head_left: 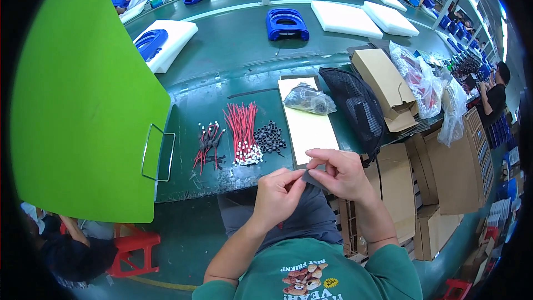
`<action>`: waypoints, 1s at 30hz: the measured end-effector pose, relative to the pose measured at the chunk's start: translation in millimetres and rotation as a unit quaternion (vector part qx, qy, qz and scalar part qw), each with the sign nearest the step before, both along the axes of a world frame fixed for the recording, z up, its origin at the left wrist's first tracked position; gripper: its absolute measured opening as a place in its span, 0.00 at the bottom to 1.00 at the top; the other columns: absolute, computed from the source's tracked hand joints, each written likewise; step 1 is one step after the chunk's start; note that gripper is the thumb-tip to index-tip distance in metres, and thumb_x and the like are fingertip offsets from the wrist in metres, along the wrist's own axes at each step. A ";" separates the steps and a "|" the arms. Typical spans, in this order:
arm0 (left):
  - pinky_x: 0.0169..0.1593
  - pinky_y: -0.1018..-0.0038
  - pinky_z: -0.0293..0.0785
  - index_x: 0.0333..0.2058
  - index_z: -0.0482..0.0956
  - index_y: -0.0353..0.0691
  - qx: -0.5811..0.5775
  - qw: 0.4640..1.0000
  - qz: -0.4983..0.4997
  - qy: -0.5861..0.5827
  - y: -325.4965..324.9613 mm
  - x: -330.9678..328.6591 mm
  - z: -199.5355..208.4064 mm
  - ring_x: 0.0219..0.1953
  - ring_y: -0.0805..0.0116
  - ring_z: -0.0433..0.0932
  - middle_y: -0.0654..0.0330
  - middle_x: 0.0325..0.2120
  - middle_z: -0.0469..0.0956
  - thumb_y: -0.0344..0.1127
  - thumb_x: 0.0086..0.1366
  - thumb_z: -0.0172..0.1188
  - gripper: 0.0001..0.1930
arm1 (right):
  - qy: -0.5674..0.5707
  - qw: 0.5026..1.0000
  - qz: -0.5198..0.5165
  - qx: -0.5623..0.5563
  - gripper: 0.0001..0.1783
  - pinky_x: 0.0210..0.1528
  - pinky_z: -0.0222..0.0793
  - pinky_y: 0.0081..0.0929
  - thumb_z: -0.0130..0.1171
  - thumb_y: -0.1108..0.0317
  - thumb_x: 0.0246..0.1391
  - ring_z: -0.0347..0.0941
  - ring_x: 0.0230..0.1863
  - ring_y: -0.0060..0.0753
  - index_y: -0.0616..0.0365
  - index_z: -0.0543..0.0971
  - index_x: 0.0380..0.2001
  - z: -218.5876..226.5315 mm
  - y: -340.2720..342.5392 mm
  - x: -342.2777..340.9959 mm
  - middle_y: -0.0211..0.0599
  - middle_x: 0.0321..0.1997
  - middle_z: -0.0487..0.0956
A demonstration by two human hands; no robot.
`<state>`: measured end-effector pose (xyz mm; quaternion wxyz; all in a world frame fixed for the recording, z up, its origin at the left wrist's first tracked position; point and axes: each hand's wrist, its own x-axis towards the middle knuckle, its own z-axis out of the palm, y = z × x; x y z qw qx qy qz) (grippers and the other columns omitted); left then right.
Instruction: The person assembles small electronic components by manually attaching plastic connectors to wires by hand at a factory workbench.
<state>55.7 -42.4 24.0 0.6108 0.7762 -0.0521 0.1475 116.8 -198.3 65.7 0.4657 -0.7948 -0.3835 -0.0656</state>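
Above my lap, at the near edge of the green workbench (183, 186), both hands meet at a small dark grey flat piece (314, 180). My left hand (279, 195) pinches its left end between thumb and fingertips. The thumb and fingers of my right hand (341, 176) close on its other side. Just beyond lie a bunch of red wires (241, 125) with white connectors, a pile of small black rings (270, 136), and several red wires with dark wrapped parts (209, 141). A clear bag of dark parts (310, 99) rests on a pale board (311, 133).
A green panel (89, 100) with a metal handle (159, 153) stands at left. On the right are a black mesh bag (355, 105), a cardboard box (385, 86) and open cartons (394, 189). Blue housings (287, 24) and white foam slabs (345, 18) sit farther back. Other people work nearby.
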 end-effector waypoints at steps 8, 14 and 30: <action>0.19 0.78 0.61 0.30 0.78 0.32 -0.003 1.000 0.001 0.007 6.0 -7.0 -1.7 0.15 0.75 0.67 0.59 0.14 0.70 0.25 0.51 0.58 0.07 | 0.064 0.997 -0.038 -0.026 0.26 0.17 0.55 0.10 0.61 0.79 0.34 0.59 0.15 0.11 0.59 0.73 0.44 8.9 5.4 -6.3 0.32 0.35 0.76; 0.21 0.84 0.60 0.31 0.78 0.30 -0.156 0.984 -0.054 0.070 3.2 -12.4 -5.8 0.18 0.83 0.66 0.64 0.17 0.71 0.26 0.54 0.58 0.07 | 0.222 0.969 0.068 0.084 0.24 0.21 0.57 0.10 0.58 0.78 0.37 0.64 0.24 0.12 0.62 0.72 0.44 -11.0 -7.6 4.8 0.34 0.41 0.73; 0.30 0.84 0.69 0.37 0.76 0.30 -0.339 0.913 -0.146 0.175 12.5 -18.2 -4.7 0.28 0.78 0.74 0.59 0.28 0.77 0.22 0.54 0.56 0.10 | 0.360 0.924 0.036 0.125 0.14 0.28 0.64 0.09 0.60 0.78 0.42 0.68 0.26 0.11 0.65 0.75 0.37 -9.5 3.0 -5.0 0.27 0.25 0.75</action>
